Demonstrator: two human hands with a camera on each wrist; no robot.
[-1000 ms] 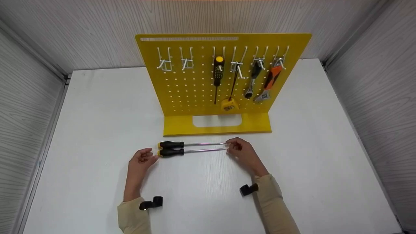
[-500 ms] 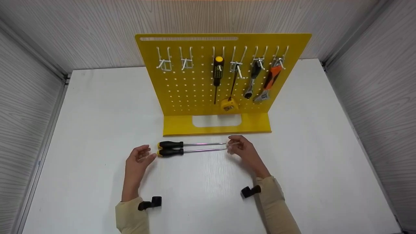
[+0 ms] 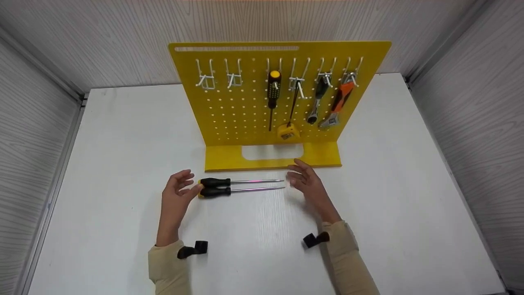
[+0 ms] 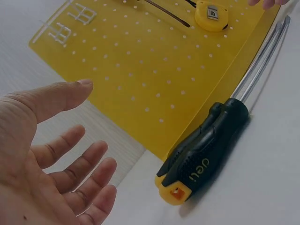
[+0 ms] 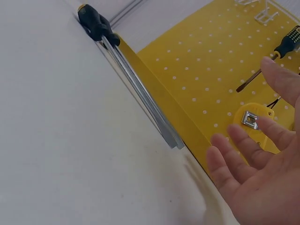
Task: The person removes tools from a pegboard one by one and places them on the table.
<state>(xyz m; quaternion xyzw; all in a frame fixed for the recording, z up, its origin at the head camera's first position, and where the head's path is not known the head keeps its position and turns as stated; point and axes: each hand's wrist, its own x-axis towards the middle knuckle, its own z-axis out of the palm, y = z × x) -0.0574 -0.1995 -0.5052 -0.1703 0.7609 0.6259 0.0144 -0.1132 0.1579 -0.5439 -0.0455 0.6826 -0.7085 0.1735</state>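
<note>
Two screwdrivers with black and yellow handles lie side by side on the white table, the far one (image 3: 215,182) and the near one (image 3: 215,191), shafts pointing right. My left hand (image 3: 177,196) is beside the handle ends with fingers spread and loosely bent; the left wrist view shows a gap between it and the handles (image 4: 206,145). Past the blade tips (image 5: 174,140), my right hand (image 3: 309,184) hovers with its fingers apart, holding nothing.
Behind stands a yellow pegboard (image 3: 233,110) with white hooks (image 3: 234,80). On it hang a screwdriver (image 3: 274,90), a tape measure (image 3: 288,131), a ratchet wrench (image 3: 317,100) and an orange-handled adjustable wrench (image 3: 340,100). Walls enclose the white table (image 3: 123,143).
My right hand has come off the blade tips and its fingers have spread. My left hand has drawn slightly away from the handles, then moved forward. Both screwdrivers lie where they were.
</note>
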